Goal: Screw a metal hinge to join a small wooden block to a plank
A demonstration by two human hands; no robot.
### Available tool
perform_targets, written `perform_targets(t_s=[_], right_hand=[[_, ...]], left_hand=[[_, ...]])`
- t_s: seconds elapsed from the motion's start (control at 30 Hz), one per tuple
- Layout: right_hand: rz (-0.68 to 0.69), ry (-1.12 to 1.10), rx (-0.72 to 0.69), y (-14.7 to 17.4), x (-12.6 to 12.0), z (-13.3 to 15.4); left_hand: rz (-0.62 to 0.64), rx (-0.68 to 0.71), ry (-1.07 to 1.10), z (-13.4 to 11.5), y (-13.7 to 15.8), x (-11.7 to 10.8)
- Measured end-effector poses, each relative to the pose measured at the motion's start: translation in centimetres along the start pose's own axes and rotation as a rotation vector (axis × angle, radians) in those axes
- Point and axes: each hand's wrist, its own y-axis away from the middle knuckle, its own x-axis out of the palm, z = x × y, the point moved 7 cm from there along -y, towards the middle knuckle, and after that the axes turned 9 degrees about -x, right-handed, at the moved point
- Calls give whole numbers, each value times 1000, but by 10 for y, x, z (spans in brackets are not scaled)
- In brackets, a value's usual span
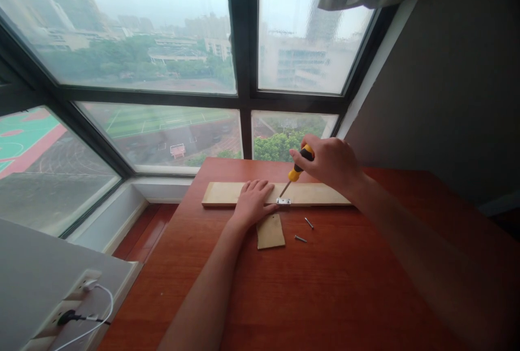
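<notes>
My right hand (331,158) is wrapped round the yellow and black handle of a screwdriver (293,173), held at a slant. Its shaft points down to a small silver metal bracket (283,201) at the front edge of a pale wooden board (309,194). Whether the tip sits in a screw is too small to tell. My left hand (254,199) lies with outstretched fingers on the board, just left of the bracket. Below the bracket lies a thin tan square piece (271,232) with a small hole. Two loose screws (309,223) rest to its right.
A reddish-brown wooden table (325,291) carries everything. Behind it stand dark-framed windows (245,58). At the lower left, a white cable (110,299) and a black plug (67,317) sit in wall sockets. A grey wall (447,96) rises on the right.
</notes>
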Motion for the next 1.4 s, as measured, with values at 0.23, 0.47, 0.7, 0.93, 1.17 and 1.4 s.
perform_targets(t_s=[0.23,0.47,0.7,0.93,1.17,1.4], right_hand=[[-6,-41,5,1,9,-3],[10,-55,30,1,13,-6],[29,-60,24,2,16,-6],[57,-2,29,2,16,-6],[149,56,-11,-3,9,7],[169,-261,-130,-2,9,18]], left_hand=[[-8,11,-15,-1,0,-1],[1,7,-6,-1,0,-1],[3,0,8,-1,0,-1],[4,2,11,-1,0,-1],[-1,3,2,-2,0,-3],[-7,0,-2,-2,0,-2]])
